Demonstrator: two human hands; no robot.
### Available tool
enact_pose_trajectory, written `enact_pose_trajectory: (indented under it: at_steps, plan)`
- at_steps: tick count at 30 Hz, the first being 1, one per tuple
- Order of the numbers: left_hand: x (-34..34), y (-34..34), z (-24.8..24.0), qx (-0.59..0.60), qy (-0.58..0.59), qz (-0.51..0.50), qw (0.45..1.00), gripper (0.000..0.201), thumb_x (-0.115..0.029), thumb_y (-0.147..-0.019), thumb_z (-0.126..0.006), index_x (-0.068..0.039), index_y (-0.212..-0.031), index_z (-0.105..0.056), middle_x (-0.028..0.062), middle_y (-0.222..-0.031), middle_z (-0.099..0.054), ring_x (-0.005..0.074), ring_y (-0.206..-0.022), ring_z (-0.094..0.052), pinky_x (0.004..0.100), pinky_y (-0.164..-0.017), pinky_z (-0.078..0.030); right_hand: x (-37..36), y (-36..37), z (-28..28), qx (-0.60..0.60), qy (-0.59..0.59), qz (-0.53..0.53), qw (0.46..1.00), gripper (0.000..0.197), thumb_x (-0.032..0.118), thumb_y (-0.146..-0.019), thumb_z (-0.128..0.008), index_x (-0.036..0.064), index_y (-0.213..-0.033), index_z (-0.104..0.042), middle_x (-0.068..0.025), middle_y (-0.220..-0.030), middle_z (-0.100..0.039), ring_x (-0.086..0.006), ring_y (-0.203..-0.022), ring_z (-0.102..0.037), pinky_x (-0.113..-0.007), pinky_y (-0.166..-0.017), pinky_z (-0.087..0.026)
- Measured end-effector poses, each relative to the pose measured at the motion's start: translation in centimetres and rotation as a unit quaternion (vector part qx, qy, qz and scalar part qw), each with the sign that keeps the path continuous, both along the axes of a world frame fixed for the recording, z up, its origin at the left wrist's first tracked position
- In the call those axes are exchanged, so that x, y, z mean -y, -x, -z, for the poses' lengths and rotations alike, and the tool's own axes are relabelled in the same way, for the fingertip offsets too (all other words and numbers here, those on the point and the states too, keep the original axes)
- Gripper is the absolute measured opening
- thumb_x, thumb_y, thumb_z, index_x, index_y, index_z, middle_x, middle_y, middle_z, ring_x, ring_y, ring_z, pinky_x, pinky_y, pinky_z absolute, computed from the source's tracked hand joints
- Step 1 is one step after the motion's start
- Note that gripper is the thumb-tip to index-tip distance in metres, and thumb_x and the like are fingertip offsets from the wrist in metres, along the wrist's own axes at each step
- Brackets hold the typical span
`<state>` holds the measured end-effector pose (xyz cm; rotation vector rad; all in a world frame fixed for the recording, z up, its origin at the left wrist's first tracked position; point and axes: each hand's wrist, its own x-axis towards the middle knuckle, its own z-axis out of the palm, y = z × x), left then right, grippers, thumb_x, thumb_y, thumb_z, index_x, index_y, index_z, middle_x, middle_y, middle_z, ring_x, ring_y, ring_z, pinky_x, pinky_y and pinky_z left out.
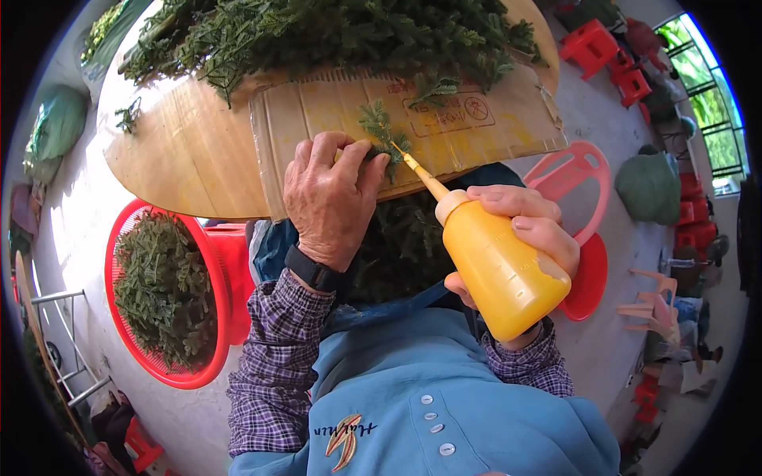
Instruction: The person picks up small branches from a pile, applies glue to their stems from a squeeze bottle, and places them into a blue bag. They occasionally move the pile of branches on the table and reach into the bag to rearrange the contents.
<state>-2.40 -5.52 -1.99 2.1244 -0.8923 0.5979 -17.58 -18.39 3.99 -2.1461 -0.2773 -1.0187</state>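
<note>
Between thumb and fingers, my left hand (332,194) pinches a small green fir sprig (375,127) over a flattened cardboard sheet (305,119). Wrapped around a squeeze bottle (502,266) of yellow liquid is my right hand (532,222). The bottle tilts so that its narrow yellow nozzle (421,169) points up and left, its tip at the sprig's needles. Some yellow shows on the sprig near the tip. Yellow smears mark the cardboard, which lies on a round wooden table (182,159).
A big heap of fir branches (341,36) covers the table's far side. At left, a red basket (220,317) holds more sprigs. A pink plastic chair (599,186) and a red stool seat (587,278) stand at right. Dark greenery (401,254) lies below the table edge, by my lap.
</note>
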Motion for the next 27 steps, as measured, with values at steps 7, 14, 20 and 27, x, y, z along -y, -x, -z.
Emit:
enact_pose_trajectory:
  at_steps: [7,14,20,27]
  plan:
    - [0.0,0.2,-0.4,-0.018,0.001,0.011,1.000,0.020,-0.019,-0.078,-0.080,-0.006,-0.091,-0.073,0.0064,-0.092,-0.063,0.0274,-0.088,-0.062,0.0395,-0.075,-0.050,-0.1,-0.5,0.1,0.005,0.023,-0.003,1.000,0.065,0.030,-0.081,-0.084,0.0121,-0.121,-0.037,-0.0178,-0.120,-0.054,-0.0358,-0.105,-0.062,-0.048,-0.091,-0.056]
    - [-0.1,0.2,-0.4,-0.019,0.005,0.010,1.000,0.019,-0.019,-0.078,-0.080,-0.007,-0.090,-0.073,0.0062,-0.091,-0.064,0.0271,-0.088,-0.062,0.0392,-0.075,-0.050,-0.3,-0.4,0.2,0.003,0.013,-0.014,1.000,0.066,0.029,-0.080,-0.085,0.0113,-0.121,-0.037,-0.0187,-0.120,-0.054,-0.0357,-0.106,-0.062,-0.048,-0.091,-0.056]
    - [-0.1,0.1,-0.2,-0.017,0.013,0.013,1.000,0.018,-0.019,-0.078,-0.080,-0.007,-0.090,-0.073,0.0060,-0.091,-0.064,0.0268,-0.087,-0.062,0.0391,-0.075,-0.050,0.0,-0.2,0.3,-0.008,0.018,-0.003,1.000,0.066,0.029,-0.080,-0.085,0.0111,-0.121,-0.037,-0.0193,-0.120,-0.055,-0.0359,-0.106,-0.062,-0.047,-0.091,-0.056]
    - [0.0,-0.1,0.3,0.000,0.012,0.007,1.000,0.017,-0.022,-0.077,-0.080,-0.012,-0.086,-0.071,0.0009,-0.091,-0.062,0.0233,-0.088,-0.059,0.0374,-0.074,-0.047,0.1,0.5,0.1,-0.017,0.013,0.002,1.000,0.066,0.029,-0.080,-0.085,0.0106,-0.121,-0.037,-0.0196,-0.119,-0.055,-0.0365,-0.104,-0.063,-0.047,-0.089,-0.057]
